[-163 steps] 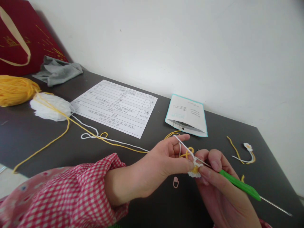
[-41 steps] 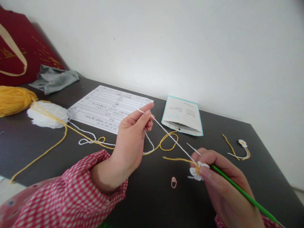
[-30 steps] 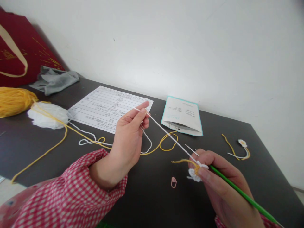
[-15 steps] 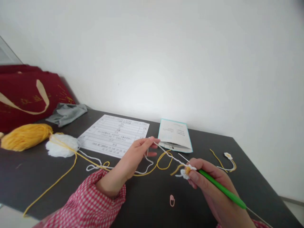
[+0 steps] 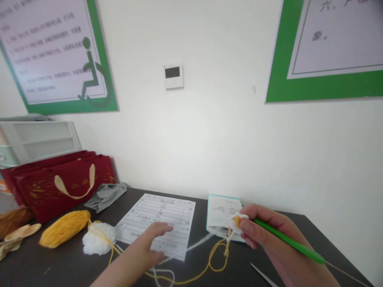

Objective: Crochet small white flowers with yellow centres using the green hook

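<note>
My right hand (image 5: 269,239) is closed around a crochet hook (image 5: 287,239) with a green handle. Its thumb and fingers also pinch a small crocheted flower (image 5: 237,220), white with a yellow centre. Short yarn tails hang below the flower. Over the lower part of a printed sheet (image 5: 167,211), my left hand (image 5: 152,245) has its fingers stretched apart, somewhat blurred. A blurred strand of white yarn (image 5: 200,241) runs between the left hand's side and the flower; whether the fingers touch it is unclear.
White yarn (image 5: 98,238) and yellow yarn (image 5: 65,229) lie left, before a red gift bag (image 5: 66,187) and grey cloth (image 5: 106,196). An opened packet (image 5: 223,211) rests against the wall. A pointed metal tip (image 5: 263,275) shows at lower right. Loose yellow yarn (image 5: 200,275) loops across the table.
The view has tilted up, showing wall posters and a control panel. My left hand has moved left, away from the flower, its fingers spread wider. My right hand keeps its hold on hook and flower.
</note>
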`<move>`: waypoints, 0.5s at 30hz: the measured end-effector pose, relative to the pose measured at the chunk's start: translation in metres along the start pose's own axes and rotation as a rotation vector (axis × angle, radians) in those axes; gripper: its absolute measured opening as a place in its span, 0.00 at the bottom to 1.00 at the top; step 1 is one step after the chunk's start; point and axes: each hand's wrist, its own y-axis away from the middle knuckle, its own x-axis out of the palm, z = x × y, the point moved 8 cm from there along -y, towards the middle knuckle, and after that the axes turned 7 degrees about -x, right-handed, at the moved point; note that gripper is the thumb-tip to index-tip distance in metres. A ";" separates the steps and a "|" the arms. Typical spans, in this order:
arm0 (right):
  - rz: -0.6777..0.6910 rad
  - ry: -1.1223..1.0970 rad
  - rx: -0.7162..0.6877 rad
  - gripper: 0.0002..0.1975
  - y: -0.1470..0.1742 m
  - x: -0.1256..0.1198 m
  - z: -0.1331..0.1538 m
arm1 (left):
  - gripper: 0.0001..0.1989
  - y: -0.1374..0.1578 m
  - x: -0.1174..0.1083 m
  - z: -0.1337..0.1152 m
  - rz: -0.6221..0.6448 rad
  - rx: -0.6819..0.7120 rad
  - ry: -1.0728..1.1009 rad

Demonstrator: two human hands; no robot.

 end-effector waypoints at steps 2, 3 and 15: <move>-0.006 -0.009 -0.007 0.14 0.000 0.002 0.005 | 0.29 0.006 0.000 -0.015 -0.043 0.119 -0.173; -0.007 -0.007 -0.007 0.15 0.000 0.002 0.007 | 0.29 0.008 0.002 -0.019 -0.045 0.129 -0.241; 0.044 -0.019 -0.025 0.16 0.001 -0.009 0.023 | 0.27 0.037 0.040 -0.110 -0.272 0.556 -0.426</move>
